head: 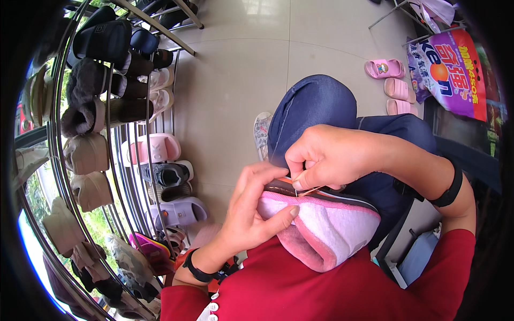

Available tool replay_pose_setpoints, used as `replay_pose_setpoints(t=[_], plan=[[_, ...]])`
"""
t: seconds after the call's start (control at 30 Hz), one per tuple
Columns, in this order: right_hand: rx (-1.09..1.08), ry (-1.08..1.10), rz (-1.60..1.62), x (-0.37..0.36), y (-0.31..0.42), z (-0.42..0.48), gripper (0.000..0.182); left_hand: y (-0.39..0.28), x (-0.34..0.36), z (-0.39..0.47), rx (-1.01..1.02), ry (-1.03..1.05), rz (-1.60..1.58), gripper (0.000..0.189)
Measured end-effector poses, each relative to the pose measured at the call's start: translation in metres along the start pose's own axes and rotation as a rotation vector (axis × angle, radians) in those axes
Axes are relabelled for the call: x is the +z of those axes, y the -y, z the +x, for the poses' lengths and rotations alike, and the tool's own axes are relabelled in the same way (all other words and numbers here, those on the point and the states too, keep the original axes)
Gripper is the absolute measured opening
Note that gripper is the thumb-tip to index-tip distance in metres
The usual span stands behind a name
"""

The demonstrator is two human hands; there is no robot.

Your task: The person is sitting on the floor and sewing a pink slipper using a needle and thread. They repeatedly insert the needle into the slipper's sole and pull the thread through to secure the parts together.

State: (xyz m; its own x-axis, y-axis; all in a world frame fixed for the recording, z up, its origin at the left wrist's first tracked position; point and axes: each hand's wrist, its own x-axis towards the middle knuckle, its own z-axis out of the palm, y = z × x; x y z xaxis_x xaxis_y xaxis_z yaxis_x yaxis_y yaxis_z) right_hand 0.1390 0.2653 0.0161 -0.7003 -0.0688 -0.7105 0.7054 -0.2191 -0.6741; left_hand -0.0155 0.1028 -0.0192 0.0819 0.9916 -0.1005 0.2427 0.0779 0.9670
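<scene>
A plush slipper (341,224) in lilac and pink lies tilted in my lap, with its pink-lined opening facing my body. Its dark sole edge (281,187), striped with orange and white, faces away from me. My left hand (253,208) grips the slipper, thumb on the plush upper and fingers over the sole side. Bent over the sole edge, my right hand (327,156) pinches a tan thread (311,191) at the seam beside the pink trim. A tiny pale metal tip shows under its fingertips; whether it is a needle or a hook, I cannot tell.
On my left stands a metal shoe rack (110,160) with several shoes and slippers. Pink slippers (399,89) sit on the tiled floor (225,100) at the right, near a purple detergent bag (449,76). A blue object (419,250) lies beside my right elbow.
</scene>
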Motion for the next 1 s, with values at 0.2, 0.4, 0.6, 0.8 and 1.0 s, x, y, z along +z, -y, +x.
replay_pose_setpoints(t=[0.2,0.4,0.6,0.8,1.0], plan=[[-0.102,-0.059,-0.057,0.007,-0.006,-0.002,0.014,0.008,0.004,-0.004,0.142,-0.095,0.055,0.044],[-0.076,-0.057,-0.028,0.008,-0.009,-0.002,0.014,0.013,0.008,-0.004,0.162,-0.131,0.034,0.039],[0.068,0.002,-0.095,0.001,0.002,0.001,0.015,0.016,0.006,-0.005,0.16,-0.091,0.066,0.045],[0.047,0.019,-0.131,-0.001,0.004,0.002,0.015,0.009,0.002,-0.003,0.154,-0.062,0.135,0.043],[0.015,0.039,-0.125,0.0,0.001,0.003,0.014,0.014,0.005,-0.005,0.204,-0.089,0.118,0.041]])
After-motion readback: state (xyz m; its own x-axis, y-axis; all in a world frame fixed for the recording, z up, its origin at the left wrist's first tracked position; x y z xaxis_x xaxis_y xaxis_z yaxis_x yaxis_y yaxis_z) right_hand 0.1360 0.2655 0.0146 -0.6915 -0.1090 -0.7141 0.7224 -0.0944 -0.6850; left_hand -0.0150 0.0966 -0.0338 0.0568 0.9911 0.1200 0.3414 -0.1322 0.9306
